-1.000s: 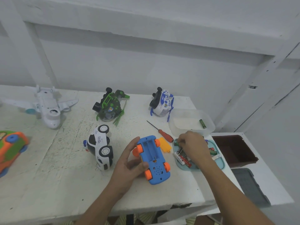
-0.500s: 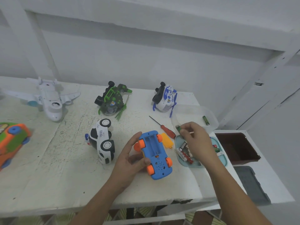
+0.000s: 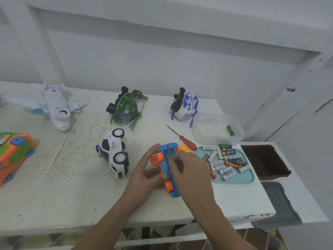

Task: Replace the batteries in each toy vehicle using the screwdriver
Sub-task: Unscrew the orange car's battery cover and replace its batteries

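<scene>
A blue toy car with orange wheels lies upside down near the table's front, its battery bay uncovered. My left hand grips its left side. My right hand rests over the car and pinches a green battery into the bay. The orange battery cover lies just right of the car. A red-handled screwdriver rests on the table behind it. A teal tray to the right holds several loose batteries.
A white police car, green toy, blue-white toy, white plane and orange-green car stand around. A clear tub holds one green battery. Brown bin and grey lid sit right.
My right hand lifted a green battery from the teal tray and carried it left onto the blue car's open bay. My left hand kept its hold on the car.
</scene>
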The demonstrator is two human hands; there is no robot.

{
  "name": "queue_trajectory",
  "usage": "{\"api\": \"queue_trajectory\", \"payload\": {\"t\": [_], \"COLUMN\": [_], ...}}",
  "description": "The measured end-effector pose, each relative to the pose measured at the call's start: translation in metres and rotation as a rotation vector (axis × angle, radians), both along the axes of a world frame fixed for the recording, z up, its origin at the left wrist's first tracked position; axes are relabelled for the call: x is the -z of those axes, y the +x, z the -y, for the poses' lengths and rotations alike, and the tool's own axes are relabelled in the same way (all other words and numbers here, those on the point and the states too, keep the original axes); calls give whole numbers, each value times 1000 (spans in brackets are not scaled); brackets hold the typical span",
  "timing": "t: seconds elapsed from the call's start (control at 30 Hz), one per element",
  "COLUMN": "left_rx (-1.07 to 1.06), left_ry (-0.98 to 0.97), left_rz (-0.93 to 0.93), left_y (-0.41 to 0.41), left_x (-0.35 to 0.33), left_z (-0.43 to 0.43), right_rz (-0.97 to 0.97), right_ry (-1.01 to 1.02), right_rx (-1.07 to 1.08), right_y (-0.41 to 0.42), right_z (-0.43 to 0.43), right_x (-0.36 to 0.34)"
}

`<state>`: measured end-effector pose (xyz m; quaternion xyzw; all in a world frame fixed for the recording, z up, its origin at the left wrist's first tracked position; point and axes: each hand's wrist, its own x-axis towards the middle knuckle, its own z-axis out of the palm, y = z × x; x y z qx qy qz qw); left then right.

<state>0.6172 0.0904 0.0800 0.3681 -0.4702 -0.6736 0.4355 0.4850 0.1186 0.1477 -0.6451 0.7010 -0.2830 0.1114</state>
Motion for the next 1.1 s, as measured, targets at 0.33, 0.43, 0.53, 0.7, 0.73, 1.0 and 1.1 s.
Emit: {"api": "queue_trajectory", "payload": {"t": [0.33, 0.43, 0.53, 0.7, 0.73, 1.0, 1.1], "left_rx": [-1, -10, -7, -4, -8, -2, 0], "left_ry": [-8, -6, -10, -6, -5, 7, 16], "left_rz": [-5, -10, -12, -31, -34, -36, -44], "left_y": [0, 0, 0, 1, 0, 0, 0], "left_x": [-1, -2, -5, -8, -9, -11, -13], "left_z": [1, 0, 0, -1, -1, -2, -2], "right_rz": [20, -49, -45, -130, -112, 349, 294], "right_ry": [-101, -136, -126, -17, -4, 72, 16], "right_rx": [-124, -118, -151, -246, -268, -169, -140], "right_y": [-16, -16, -18, -23, -26, -37, -34], "right_z": [-7, -4, -5, -5, -4, 4, 5], "right_x": [20, 26, 22, 15, 15, 9, 13]}}
